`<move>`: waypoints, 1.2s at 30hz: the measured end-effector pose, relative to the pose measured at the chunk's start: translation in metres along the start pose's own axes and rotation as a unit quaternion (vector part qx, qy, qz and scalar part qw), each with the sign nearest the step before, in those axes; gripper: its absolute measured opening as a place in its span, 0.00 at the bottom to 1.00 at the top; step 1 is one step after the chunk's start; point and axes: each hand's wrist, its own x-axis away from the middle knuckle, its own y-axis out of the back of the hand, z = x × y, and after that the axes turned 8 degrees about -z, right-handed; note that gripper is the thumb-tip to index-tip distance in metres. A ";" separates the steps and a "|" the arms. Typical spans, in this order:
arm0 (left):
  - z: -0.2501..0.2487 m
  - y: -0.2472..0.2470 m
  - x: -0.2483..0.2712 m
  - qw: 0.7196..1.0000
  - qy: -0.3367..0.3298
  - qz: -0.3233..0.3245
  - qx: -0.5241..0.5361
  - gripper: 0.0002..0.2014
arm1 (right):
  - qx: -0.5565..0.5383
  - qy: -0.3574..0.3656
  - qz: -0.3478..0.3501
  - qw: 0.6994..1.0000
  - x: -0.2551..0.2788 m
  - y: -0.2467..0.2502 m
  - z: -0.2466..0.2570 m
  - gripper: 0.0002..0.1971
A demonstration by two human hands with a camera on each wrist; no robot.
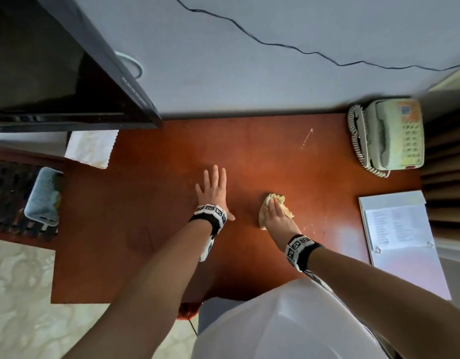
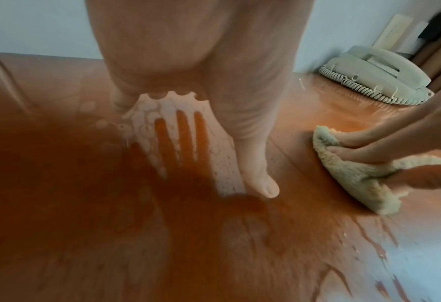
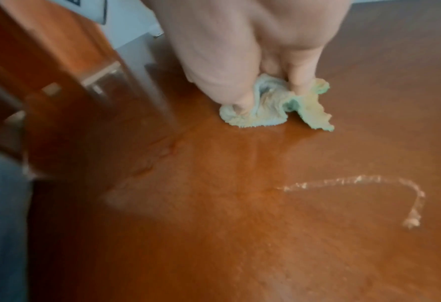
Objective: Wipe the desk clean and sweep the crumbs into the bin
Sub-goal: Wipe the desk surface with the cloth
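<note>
- Where the desk (image 1: pixel 151 255) comes nearest the person, a binder (image 1: pixel 405 244) with a printed sheet lies at its right edge.
- The right hand (image 1: pixel 274 216) presses a crumpled cloth (image 1: pixel 280 200) to the wood, fingers bent down onto it.
- A thin pale trail of crumbs (image 3: pixel 369 183) lies near the cloth.
- The left hand (image 1: pixel 213 193) is spread flat, fingers straight, just left of the cloth.
- A telephone (image 1: pixel 394 136) sits in the far right corner.

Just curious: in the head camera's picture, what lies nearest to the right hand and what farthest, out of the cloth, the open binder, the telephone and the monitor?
From the right hand:
1. Cloth, under its fingers.
2. Open binder, on the right edge.
3. Telephone, in the far right corner.
4. Monitor, far left.
</note>
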 end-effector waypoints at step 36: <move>-0.002 -0.008 -0.024 0.999 -0.002 0.030 0.041 0.83 | 0.096 0.202 -0.110 0.968 -0.069 0.031 -0.046 0.28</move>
